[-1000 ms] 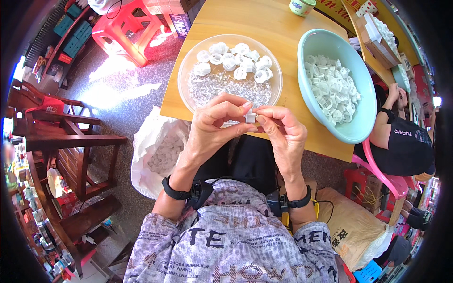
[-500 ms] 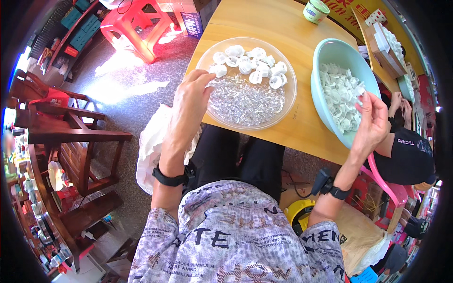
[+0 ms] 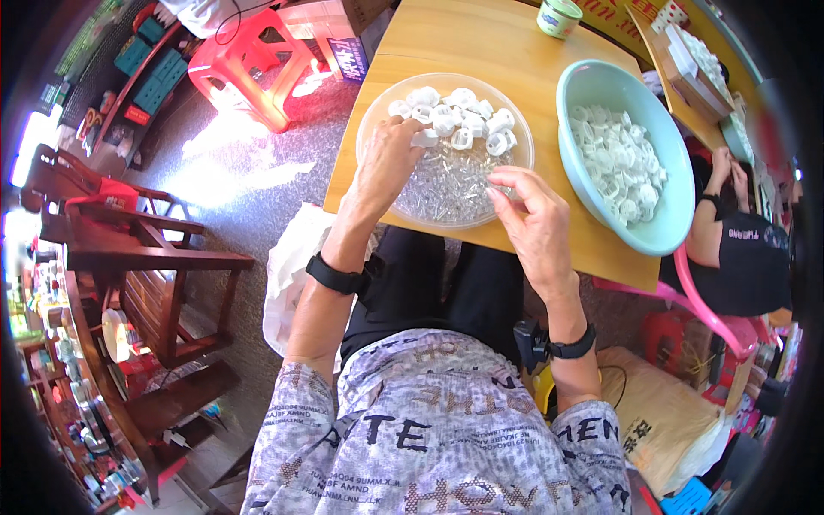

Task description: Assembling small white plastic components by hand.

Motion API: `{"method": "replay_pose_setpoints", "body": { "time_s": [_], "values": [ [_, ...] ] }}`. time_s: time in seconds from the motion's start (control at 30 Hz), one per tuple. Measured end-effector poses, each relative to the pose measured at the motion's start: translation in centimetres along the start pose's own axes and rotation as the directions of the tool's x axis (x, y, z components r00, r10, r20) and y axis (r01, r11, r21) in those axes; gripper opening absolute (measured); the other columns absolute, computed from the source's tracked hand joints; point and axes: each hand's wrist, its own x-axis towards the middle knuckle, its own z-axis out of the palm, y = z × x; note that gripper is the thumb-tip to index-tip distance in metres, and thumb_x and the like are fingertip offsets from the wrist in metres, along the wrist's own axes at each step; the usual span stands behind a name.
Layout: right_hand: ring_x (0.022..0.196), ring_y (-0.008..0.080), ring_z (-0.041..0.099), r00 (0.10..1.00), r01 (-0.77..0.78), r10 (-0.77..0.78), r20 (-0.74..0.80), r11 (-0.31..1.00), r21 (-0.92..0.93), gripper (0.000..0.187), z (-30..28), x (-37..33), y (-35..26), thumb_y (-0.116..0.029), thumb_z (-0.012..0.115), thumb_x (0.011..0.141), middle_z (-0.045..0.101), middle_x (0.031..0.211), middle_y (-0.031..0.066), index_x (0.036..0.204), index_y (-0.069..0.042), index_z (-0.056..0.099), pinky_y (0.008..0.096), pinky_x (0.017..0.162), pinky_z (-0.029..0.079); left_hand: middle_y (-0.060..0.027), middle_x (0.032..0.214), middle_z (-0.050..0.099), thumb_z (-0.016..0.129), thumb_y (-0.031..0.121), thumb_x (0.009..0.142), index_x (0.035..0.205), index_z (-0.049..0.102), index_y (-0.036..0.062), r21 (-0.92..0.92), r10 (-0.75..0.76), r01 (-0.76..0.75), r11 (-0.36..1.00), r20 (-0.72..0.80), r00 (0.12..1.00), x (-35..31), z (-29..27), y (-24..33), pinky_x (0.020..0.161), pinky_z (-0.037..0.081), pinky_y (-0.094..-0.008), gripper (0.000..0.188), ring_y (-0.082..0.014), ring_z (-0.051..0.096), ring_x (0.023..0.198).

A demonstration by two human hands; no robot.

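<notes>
A round clear plastic tray [image 3: 371, 107] stands on the table in front of me. White plastic fittings [image 3: 462, 99] lie along its far side, and many small clear plastic pieces [image 3: 446, 190] fill the near side. My left hand [image 3: 386, 167] reaches over the tray's left rim, fingers closed round a white fitting [image 3: 424, 137]. Over the right rim is my right hand [image 3: 539, 221], thumb and forefinger tips brought close together above the clear pieces. Whatever lies between those tips is too small to make out. To the right, a pale blue basin [image 3: 573, 184] contains many white fittings [image 3: 620, 163].
A small green-and-white tub [image 3: 559, 17] sits at the table's far edge. A red plastic stool [image 3: 257, 69] and a dark wooden chair [image 3: 159, 249] stand on the left. Another person [image 3: 747, 249] sits at the right, beyond a pink plastic chair [image 3: 699, 300].
My right hand has come left from the basin to the tray, and the white fitting it held no longer shows in it. My left hand has moved inward over the tray, onto a white fitting.
</notes>
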Motion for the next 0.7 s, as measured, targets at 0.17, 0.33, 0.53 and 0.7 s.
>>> {"method": "replay_pose_setpoints", "body": {
  "time_s": [0.17, 0.33, 0.53, 0.7],
  "values": [
    [0.084, 0.0310, 0.064, 0.999, 0.042, -0.042, -0.019, 0.999, -0.014, 0.012, 0.3, -0.6, -0.9, -0.001, 0.066, 0.081, 0.064, 0.095, 0.0140, 0.092, -0.001, 0.061, 0.0359, 0.072, 0.051, -0.0138, 0.086, 0.067, 0.071, 0.008, 0.075, 0.107, 0.066, 0.0013, -0.229, 0.004, 0.011, 0.973, 0.063, 0.998, 0.3, 0.0, 0.1, 0.072, 0.051, -0.0310, 0.033, -0.0209, 0.064, 0.078],
    [0.086, 0.0322, 0.063, 0.997, 0.038, -0.040, -0.061, 0.999, -0.035, 0.012, 0.2, -2.0, -1.5, -0.001, 0.067, 0.080, 0.064, 0.093, 0.0140, 0.091, -0.001, 0.061, 0.0369, 0.074, 0.050, -0.0132, 0.099, 0.067, 0.073, 0.012, 0.074, 0.114, 0.064, 0.0035, -0.293, -0.003, 0.014, 0.956, 0.036, 0.999, -0.4, -1.0, 0.6, 0.075, 0.052, -0.0293, 0.041, -0.0182, 0.064, 0.084],
    [0.084, 0.0314, 0.063, 0.998, 0.055, -0.056, -0.030, 0.998, -0.032, 0.012, 0.6, -2.5, -2.8, -0.003, 0.067, 0.080, 0.064, 0.090, 0.0137, 0.091, -0.002, 0.061, 0.0375, 0.073, 0.050, -0.0122, 0.096, 0.066, 0.073, 0.008, 0.072, 0.124, 0.057, 0.0073, -0.336, 0.020, -0.048, 0.941, -0.088, 0.996, -1.5, -1.9, 0.6, 0.080, 0.052, -0.0298, 0.055, -0.0206, 0.064, 0.088],
    [0.080, 0.0312, 0.063, 0.998, 0.061, -0.062, -0.016, 0.997, -0.042, 0.011, 1.1, -2.5, -3.6, -0.003, 0.066, 0.081, 0.064, 0.088, 0.0139, 0.090, -0.001, 0.061, 0.0369, 0.071, 0.050, -0.0132, 0.098, 0.066, 0.070, 0.009, 0.078, 0.120, 0.058, 0.0029, -0.489, 0.066, -0.102, 0.866, -0.090, 0.994, -3.4, -2.6, 1.5, 0.080, 0.052, -0.0295, 0.044, -0.0203, 0.065, 0.090]
  ]
}}
